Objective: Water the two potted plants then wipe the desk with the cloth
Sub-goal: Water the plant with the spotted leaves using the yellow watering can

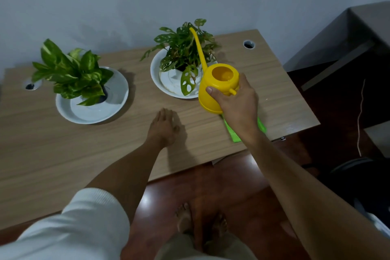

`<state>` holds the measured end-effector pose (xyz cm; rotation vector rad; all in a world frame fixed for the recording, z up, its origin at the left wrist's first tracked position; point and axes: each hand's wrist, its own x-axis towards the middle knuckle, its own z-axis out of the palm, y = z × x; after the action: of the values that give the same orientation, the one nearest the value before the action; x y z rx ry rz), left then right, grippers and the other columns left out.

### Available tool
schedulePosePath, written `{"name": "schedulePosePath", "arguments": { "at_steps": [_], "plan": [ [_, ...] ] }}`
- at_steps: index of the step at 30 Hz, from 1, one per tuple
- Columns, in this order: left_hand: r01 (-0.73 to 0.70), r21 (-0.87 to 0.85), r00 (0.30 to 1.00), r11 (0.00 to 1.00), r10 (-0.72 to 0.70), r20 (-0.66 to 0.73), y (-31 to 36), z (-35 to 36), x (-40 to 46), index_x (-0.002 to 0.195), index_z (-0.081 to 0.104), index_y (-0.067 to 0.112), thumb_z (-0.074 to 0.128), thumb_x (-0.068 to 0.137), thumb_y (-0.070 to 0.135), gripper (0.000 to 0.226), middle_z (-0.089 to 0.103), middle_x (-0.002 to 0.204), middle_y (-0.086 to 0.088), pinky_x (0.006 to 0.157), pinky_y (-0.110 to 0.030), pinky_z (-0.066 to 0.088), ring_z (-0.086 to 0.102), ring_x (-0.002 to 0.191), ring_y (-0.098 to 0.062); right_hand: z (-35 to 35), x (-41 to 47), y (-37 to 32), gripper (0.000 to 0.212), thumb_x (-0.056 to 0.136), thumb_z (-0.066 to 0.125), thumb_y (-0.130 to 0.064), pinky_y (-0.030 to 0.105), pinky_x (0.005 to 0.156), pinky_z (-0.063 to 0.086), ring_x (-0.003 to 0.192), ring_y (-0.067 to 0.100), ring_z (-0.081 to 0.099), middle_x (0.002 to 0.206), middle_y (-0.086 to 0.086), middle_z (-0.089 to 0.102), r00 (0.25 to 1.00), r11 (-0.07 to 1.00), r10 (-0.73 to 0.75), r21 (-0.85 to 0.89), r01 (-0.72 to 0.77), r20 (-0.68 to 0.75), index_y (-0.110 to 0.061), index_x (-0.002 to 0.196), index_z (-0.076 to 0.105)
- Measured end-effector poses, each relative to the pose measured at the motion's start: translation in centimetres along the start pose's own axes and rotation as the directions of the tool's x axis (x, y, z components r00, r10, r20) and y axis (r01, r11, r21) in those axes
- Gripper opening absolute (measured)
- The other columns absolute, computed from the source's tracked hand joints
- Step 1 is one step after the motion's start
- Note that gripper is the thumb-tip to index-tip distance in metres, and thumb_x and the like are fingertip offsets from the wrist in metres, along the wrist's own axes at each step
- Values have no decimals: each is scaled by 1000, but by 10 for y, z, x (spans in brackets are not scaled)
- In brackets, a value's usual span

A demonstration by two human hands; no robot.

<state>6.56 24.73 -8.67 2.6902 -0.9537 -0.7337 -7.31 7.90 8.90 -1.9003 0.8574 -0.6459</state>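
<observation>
Yellow plastic watering can [215, 88] with a long thin spout sits in the grasp of the right hand [234, 101], thumb curled across its near side, held above the wooden bench [63, 143] at the near right edge of the right plant's dish. Its spout rises up and away over the leaves of the holed-leaf potted plant [185, 53], which stands in a white round dish [156, 74]. The can looks only slightly tipped and no stream shows, so whether pouring has begun I cannot tell; I judge the watering of this plant to be at its start or just under way. The left hand [163, 127] rests with relaxed fingers on the bench, holding nothing, between the two dishes and nearer the front edge. Farther left, well apart from the can, the variegated green potted plant [71, 72] stands in its own white dish [92, 112], and nothing shows whether it has had water. Directly under the right wrist lies the bright green cloth [232, 133] on the bench, mostly hidden by the arm and untouched, so the wiping appears not yet done.
</observation>
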Motion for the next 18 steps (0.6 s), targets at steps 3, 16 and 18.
{"name": "schedulePosePath", "arguments": {
  "at_steps": [3,16,18],
  "plan": [
    [-2,-3,1000,1000,2,-23,-3,11,-3,166,7,8,39,108,45,76,1,173,-22,131,-49,8,-2,162,-37,-2,2,-14,67,75,89,-48,13,82,53,97,-4,68,113,-10,74,1000,999,8,-49,-8,18,-19,130,65],
    [12,-92,991,996,-24,-133,-6,51,-11,167,6,18,30,107,54,75,-5,174,-19,130,-50,-4,-10,162,-33,-11,13,-54,63,75,88,-51,36,90,56,111,25,69,117,6,75,998,967,53,-249,-45,28,-11,120,70],
    [7,-88,988,996,-21,-152,-8,55,-11,167,4,19,27,107,56,75,-7,174,-17,131,-50,-5,-11,162,-32,-13,14,-60,61,75,88,-52,39,90,58,110,25,69,116,7,74,997,965,66,-258,-54,38,-11,118,71]
  ]
}}
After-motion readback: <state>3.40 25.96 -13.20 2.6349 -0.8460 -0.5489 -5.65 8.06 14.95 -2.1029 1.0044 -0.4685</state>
